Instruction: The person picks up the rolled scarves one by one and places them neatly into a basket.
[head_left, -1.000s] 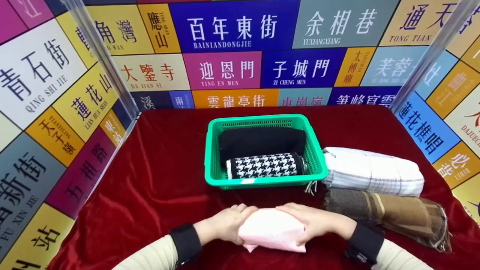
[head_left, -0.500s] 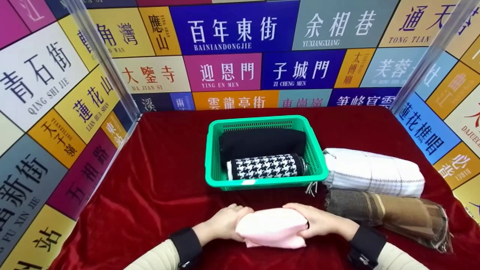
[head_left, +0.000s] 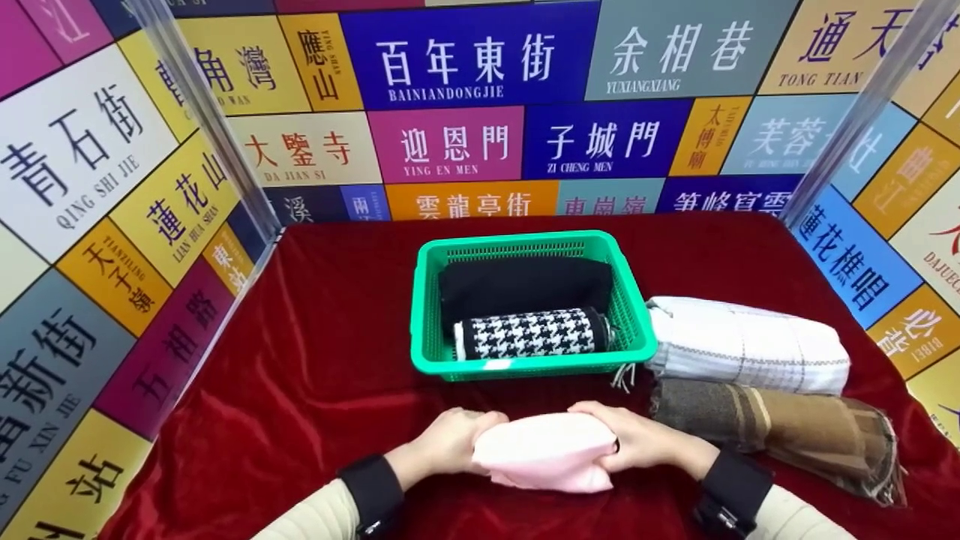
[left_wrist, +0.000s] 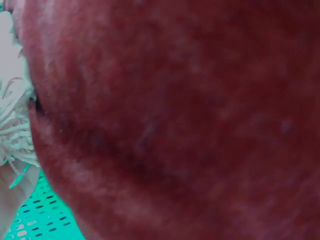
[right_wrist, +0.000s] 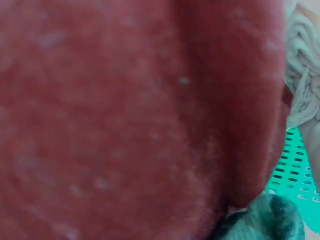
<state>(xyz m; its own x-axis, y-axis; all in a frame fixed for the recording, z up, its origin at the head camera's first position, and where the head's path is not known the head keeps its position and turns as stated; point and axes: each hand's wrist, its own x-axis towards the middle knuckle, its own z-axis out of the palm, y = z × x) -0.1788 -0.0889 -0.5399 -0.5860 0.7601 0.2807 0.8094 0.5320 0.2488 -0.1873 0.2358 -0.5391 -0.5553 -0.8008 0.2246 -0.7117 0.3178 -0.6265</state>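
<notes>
A pale pink rolled scarf is held low over the front of the red cloth, in the middle of the head view. My left hand grips its left end, and my right hand grips its right end. Fringe tassels show at one end in the left wrist view, next to part of my left hand. More fringe bunches at the other end in the right wrist view. Fingertips are mostly hidden behind the scarf.
Beyond the hands stands a green plastic basket with a black folded cloth and a houndstooth roll inside. Right of it lie a white checked rolled scarf and a brown plaid rolled scarf. Red velvet covers the table.
My right hand has shifted slightly right along the pink scarf, and its grip now wraps the end. The scarf has turned a little in both hands. Basket and other scarves stay put.
</notes>
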